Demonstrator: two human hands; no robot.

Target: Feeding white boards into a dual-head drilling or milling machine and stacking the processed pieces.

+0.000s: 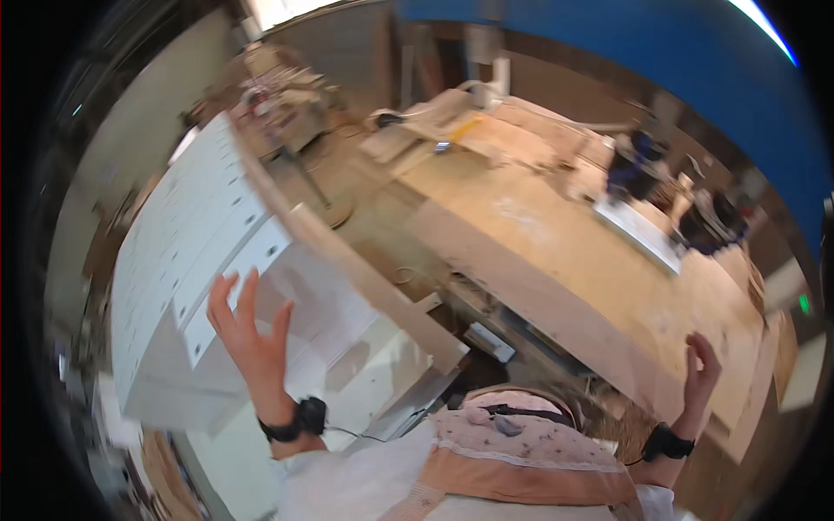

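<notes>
My left hand (pixel 250 334) is raised over a stack of white panels (pixel 182 234) with rows of dark holes. Its fingers are spread and hold nothing. My right hand (pixel 700 369) hangs at the near right edge of a plywood-topped workbench (pixel 539 226), fingers loosely bent, with nothing visible in them. Each wrist wears a black band, and a thin cable runs from the left one. Between my arms shows a patterned apron (pixel 521 451) over white sleeves.
Blurred dark blue and black tools (pixel 638 165) stand on the bench's far right, beside a pale metal bar (pixel 638 234). A yellow-handled item (pixel 460 130) and wood scraps lie at its far end. A cluttered machine (pixel 287 104) stands beyond the panels.
</notes>
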